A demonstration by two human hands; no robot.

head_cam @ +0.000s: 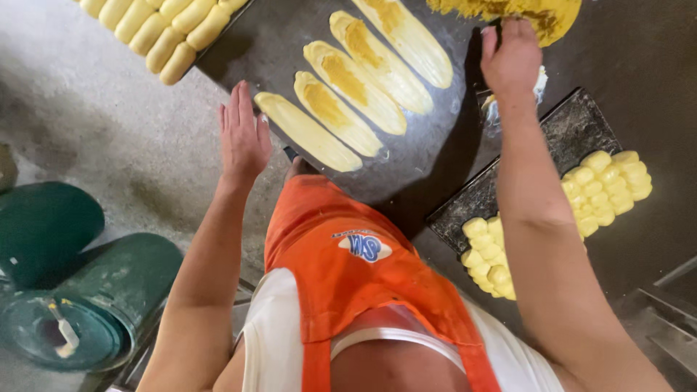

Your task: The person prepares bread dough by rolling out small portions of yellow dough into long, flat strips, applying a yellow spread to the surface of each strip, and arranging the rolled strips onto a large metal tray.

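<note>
Left arm: bare, enters from lower left of the frame, extends upward toward centre left.
Left hand (243, 134): open, flat, fingers together and pointing up-frame, back of hand to camera; grasps nothing.
Right arm: bare, enters from lower right, runs up the right side of the frame, forearm nearly vertical.
Right hand (510, 58): upper right of the frame, fingers curled downward at the tips, back of hand visible; grip state cannot be determined.
</note>
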